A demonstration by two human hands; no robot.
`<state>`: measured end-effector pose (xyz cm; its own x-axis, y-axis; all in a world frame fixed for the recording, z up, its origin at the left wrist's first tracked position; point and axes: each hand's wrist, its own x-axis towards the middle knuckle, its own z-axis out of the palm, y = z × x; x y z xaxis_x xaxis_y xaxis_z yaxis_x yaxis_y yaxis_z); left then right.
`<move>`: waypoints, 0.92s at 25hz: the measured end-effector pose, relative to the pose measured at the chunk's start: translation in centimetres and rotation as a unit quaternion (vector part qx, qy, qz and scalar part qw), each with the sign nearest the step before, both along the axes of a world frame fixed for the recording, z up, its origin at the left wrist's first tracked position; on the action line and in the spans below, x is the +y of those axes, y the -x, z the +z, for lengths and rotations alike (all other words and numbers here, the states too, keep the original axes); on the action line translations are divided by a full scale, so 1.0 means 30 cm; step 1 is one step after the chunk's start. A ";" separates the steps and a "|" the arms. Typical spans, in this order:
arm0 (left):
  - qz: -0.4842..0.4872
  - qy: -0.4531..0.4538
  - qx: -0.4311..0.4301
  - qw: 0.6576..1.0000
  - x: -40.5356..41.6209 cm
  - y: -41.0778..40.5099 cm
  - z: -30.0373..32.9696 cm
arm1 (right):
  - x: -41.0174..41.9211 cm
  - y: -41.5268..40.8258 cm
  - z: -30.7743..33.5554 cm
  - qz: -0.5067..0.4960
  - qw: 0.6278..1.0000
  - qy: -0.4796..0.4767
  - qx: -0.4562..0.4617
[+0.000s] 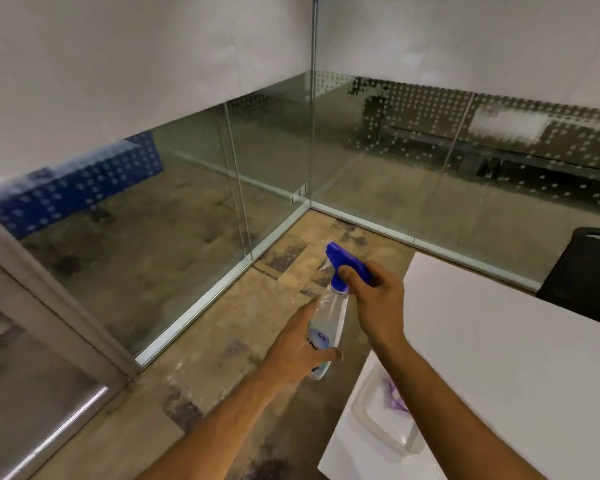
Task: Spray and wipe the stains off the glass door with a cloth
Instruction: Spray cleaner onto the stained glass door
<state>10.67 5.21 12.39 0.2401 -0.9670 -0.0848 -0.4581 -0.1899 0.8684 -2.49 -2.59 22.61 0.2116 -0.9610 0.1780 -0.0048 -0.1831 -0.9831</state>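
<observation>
1. Spray bottle (328,327): a clear plastic body with a blue trigger head (349,263), held in mid-air over the patterned floor (222,323), just beside the white table (499,358) and near the corner where the glass walls meet.
2. Handling: it looks light and fairly stiff, though a thin plastic wall gives under a hard squeeze; the smooth body may turn slippery if wet. The neck under the head is the sound place to take it, with a finger left free for the trigger.
3. The left hand (298,348) is wrapped round the lower body of the bottle, fingers curled about the label and thumb across the front.
4. The right hand (374,299) is closed on the blue head from above, thumb pressed on its near side. It may be turning the nozzle or settling a grip; I cannot tell which.
5. The nozzle points up and away toward the glass, not yet aimed squarely at any pane.
6. The glass door (49,341) appears to be the framed panel at lower left, well apart from the bottle; the blur there hides any stains.
7. On the table a clear tray (368,420) holds something purple (394,396), likely the cloth, partly hidden behind the right forearm.
8. A dark chair (586,271) stands at the right edge.
</observation>
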 end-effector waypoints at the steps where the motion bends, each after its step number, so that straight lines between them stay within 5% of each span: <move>1: 0.020 0.015 -0.004 1.000 0.039 -0.045 0.019 | 0.027 -0.055 0.031 0.007 1.000 0.003 -0.015; 12: 0.212 0.125 -0.034 0.969 0.664 -0.624 0.148 | 0.566 -0.698 0.279 0.188 0.979 0.026 -0.074; 23: 0.300 0.117 -0.047 0.945 1.179 -1.115 0.237 | 1.003 -1.271 0.332 0.453 0.890 0.034 -0.024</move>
<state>44.13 40.58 19.50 0.7479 -0.6435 0.1632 -0.4053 -0.2479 0.8799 35.63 27.51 32.56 0.8851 -0.3860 0.2599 0.2179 -0.1499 -0.9644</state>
